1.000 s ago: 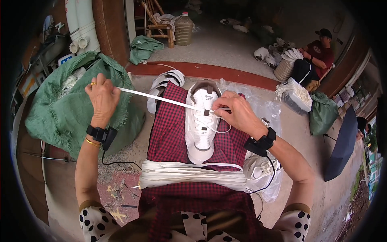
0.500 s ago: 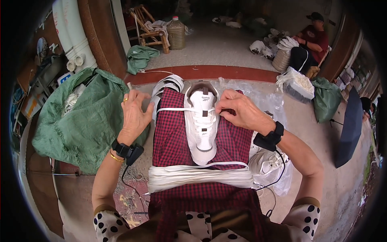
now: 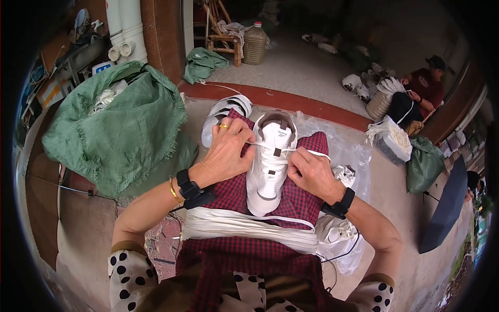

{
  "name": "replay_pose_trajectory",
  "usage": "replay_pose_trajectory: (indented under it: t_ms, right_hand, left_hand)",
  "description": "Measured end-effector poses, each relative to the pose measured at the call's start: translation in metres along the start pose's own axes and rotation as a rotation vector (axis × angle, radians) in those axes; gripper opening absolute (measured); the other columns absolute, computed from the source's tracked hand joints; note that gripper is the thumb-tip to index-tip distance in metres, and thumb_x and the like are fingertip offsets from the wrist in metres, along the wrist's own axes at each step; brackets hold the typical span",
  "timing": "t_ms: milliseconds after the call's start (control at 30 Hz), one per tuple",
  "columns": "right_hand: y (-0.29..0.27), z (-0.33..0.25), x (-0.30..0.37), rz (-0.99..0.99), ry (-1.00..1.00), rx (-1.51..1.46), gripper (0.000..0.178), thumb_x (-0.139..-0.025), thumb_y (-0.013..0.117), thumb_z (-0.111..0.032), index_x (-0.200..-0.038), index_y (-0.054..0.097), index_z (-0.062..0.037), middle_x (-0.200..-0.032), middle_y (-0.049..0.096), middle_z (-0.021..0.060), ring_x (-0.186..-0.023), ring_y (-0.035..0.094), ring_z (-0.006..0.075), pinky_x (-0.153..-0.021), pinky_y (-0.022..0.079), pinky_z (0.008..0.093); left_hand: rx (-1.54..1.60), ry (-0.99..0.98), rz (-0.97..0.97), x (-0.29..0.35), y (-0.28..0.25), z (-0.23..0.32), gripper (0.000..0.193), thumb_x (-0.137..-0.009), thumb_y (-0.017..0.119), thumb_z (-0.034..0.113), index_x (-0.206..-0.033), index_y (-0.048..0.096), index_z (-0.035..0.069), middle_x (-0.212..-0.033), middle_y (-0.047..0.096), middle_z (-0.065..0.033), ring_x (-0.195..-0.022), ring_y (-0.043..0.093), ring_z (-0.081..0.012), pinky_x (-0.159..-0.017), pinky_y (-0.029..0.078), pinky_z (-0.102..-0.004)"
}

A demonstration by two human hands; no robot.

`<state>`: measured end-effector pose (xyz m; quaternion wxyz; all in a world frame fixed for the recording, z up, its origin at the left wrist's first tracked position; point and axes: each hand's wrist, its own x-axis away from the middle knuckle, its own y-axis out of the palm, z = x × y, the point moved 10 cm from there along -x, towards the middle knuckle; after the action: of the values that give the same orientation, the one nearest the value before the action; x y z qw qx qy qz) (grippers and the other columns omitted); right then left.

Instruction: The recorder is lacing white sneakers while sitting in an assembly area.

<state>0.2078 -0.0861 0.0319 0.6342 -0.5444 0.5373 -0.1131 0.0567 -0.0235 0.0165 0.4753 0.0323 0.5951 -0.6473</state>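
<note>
A white sneaker (image 3: 263,185) lies on the red-and-black checked cloth over my lap, its heel pointing away from me and its toe toward me. White lace crosses its upper part. On the sneaker's left side my left hand (image 3: 227,151) pinches a length of shoelace (image 3: 259,144) that runs to the tongue. My right hand (image 3: 314,173) is closed on the lace at the right side, with a loose end curving over the cloth beyond it. A bundle of white laces (image 3: 249,229) stretches across my lap below the toe.
Bulging green sack (image 3: 117,140) at left. Stacked white curved pieces (image 3: 228,112) sit beyond my left hand. More white shoes (image 3: 335,229) lie on clear plastic at right. A tub of laces (image 3: 390,140), a dark umbrella (image 3: 443,208) and a seated person (image 3: 427,86) are farther right.
My left hand has come in to the sneaker's side and closed on the lace, where its fingers were spread before. My right hand has shifted slightly down toward me. The whole view has turned.
</note>
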Motion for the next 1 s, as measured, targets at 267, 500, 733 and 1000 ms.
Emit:
replay_pose_trajectory:
  t_ms: [267, 500, 733, 1000]
  right_hand:
    - [-0.009, 0.015, -0.010, -0.081, 0.173, -0.101, 0.041, -0.074, 0.053, 0.007, -0.114, 0.054, -0.0018, -0.114, 0.054, 0.0168, -0.093, 0.064, 0.0345, -0.076, 0.053, 0.0447]
    - [0.009, 0.015, -0.015, -0.214, 0.056, -0.022, 0.033, -0.072, 0.053, 0.005, -0.103, 0.061, -0.0034, -0.115, 0.051, 0.0151, -0.089, 0.064, 0.0366, -0.076, 0.053, 0.0448]
    - [0.018, 0.027, -0.013, -0.313, 0.120, -0.102, 0.027, -0.076, 0.053, -0.003, -0.100, 0.065, -0.0026, -0.115, 0.051, 0.0146, -0.087, 0.063, 0.0349, -0.078, 0.050, 0.0454]
    - [0.023, 0.035, -0.016, -0.339, 0.209, -0.221, 0.024, -0.084, 0.063, -0.020, -0.098, 0.069, -0.0011, -0.114, 0.052, 0.0142, -0.085, 0.063, 0.0338, -0.077, 0.049, 0.0418]
  left_hand:
    - [-0.070, -0.024, -0.032, -0.011, 0.005, -0.003, 0.017, -0.089, 0.061, 0.022, -0.091, 0.065, 0.006, -0.098, 0.055, -0.0096, -0.097, 0.048, -0.0295, -0.082, 0.032, -0.0433]
    - [0.227, -0.107, -0.314, -0.015, 0.031, -0.025, 0.019, -0.087, 0.061, 0.019, -0.077, 0.062, 0.003, -0.092, 0.056, -0.0123, -0.090, 0.054, -0.0289, -0.082, 0.034, -0.0441]
    - [0.223, -0.044, -0.340, -0.005, 0.005, -0.031, 0.015, -0.091, 0.060, 0.015, -0.088, 0.058, 0.001, -0.101, 0.053, -0.0096, -0.093, 0.052, -0.0265, -0.088, 0.038, -0.0388]
    - [0.336, -0.095, -0.182, -0.027, 0.016, -0.004, 0.030, -0.084, 0.070, 0.016, -0.109, 0.059, 0.004, -0.110, 0.053, -0.0115, -0.093, 0.055, -0.0260, -0.085, 0.047, -0.0375]
